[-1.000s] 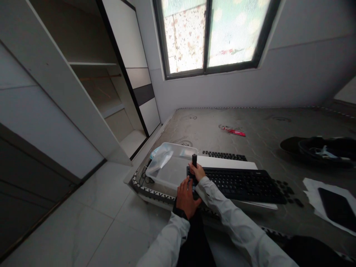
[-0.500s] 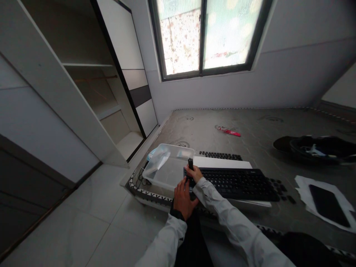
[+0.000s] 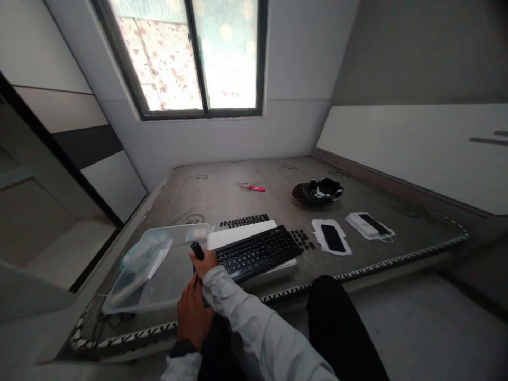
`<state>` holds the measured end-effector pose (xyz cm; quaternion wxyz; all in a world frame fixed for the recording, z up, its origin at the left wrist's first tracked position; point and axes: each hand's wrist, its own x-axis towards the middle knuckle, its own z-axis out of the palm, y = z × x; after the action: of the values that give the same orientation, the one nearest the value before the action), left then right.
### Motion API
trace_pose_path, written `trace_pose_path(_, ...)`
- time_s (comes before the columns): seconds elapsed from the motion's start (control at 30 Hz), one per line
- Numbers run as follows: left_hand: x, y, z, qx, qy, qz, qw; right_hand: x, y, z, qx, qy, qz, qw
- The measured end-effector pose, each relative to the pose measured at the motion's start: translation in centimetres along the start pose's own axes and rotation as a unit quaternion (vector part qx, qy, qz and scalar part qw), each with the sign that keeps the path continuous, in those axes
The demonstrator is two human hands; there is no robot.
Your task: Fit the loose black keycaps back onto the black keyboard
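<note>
My right hand [image 3: 203, 262] is closed around a black stick-like handle [image 3: 197, 250], which stands up tilted out of the fist. Its lower end is hidden by my fingers. Just in front, my left hand [image 3: 194, 312] grips the left end of a black keyboard [image 3: 257, 252], fingers over the corner. The keyboard lies at a slant, partly on a white board [image 3: 242, 233]. Loose black keycaps [image 3: 245, 221] are set out in rows behind the board, and several more keycaps [image 3: 302, 239] lie off the keyboard's right end.
A clear plastic tray [image 3: 159, 296] with a bag [image 3: 146, 254] in it stands left on the mattress [image 3: 222, 177]. A red item [image 3: 254, 188] lies further back. To the right are a black cap [image 3: 317, 191], a phone [image 3: 332, 238] on white paper and another dark-screened device [image 3: 375, 224].
My view has swung to the right, so hands and keyboard appear further left. The keyboard looks more slanted in the picture. Both hands keep their places at its left end.
</note>
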<state>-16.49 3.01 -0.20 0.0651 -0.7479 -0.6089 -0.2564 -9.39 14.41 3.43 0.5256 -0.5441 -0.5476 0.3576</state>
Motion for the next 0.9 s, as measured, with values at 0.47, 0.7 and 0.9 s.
trace_pose_path(0.47, 0.8, 0.3, -0.3, 0.059, -0.12, -0.031, 0.991, -1.0, 0.5, -0.1, -0.031, 0.036, -0.069, 0.996)
trace_pose_path(0.7, 1.7, 0.5, -0.6, 0.095, -0.129, -0.014, 0.987, -1.0, 1.1, -0.2, -0.038, 0.028, -0.089, 0.995)
trace_pose_path(0.9, 2.1, 0.4, -0.3, 0.096, -0.164, -0.018, 0.982, -1.1, 1.1, -0.2, -0.053, 0.024, -0.091, 0.994)
